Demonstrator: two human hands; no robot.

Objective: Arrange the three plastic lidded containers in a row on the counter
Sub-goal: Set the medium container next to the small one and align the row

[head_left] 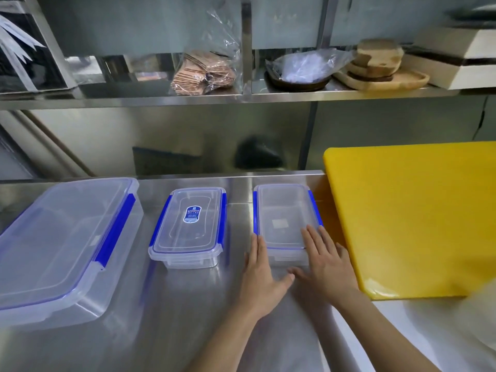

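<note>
Three clear plastic containers with blue lid clips stand side by side on the steel counter. The large container is at the left. A small container with a blue label stands in the middle. Another small container is at the right. My left hand lies flat with its fingers against that container's near left corner. My right hand rests with its fingers spread on the near right part of its lid. Neither hand grips anything.
A yellow cutting board lies just right of the right container, almost touching it. A steel shelf above holds a bag of brown packets, a dark dish under plastic and wooden boards. A steel back wall closes off the counter.
</note>
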